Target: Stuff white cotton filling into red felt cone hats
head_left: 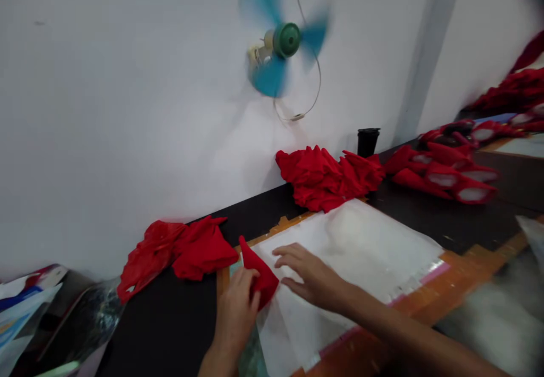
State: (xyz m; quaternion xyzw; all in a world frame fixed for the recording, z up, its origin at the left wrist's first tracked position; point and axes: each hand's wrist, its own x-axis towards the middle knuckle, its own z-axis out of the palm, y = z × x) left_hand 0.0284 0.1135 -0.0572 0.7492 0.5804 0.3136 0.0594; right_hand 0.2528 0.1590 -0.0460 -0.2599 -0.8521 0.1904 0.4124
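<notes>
Your left hand (238, 309) rests on a small pointed red cloth (267, 282) at the left end of the white sheet (374, 246), its fingers bent over the cloth and the thumb lying close by; whether they pinch the fabric or only press it, you cannot tell from this angle. Your right hand (308, 275) hovers over the white sheet just beside the cloth's right corner, fingers loosely spread and thumb apart, with nothing in its grasp. The red cloth's narrow tip points toward the wall (127, 93), away from you.

Brown tape (463, 272) borders the white sheet, which lies before you on a black table (157, 331). Left of the sheet sit a crumpled red fabric (202, 249) and, touching it, a shiny red bag (148, 252); farther left are assorted wrappers (25, 314). A large red heap (327, 178) meets the sheet's far edge, with a black cup (368, 142) standing behind its right side. To the right of the sheet, red pieces with white openings (446, 176) lie in a cluster, and more red cloth (514, 90) is piled beyond them. On the wall above and behind the sheet, you face a blue fan (287, 39), its blades blurred.
</notes>
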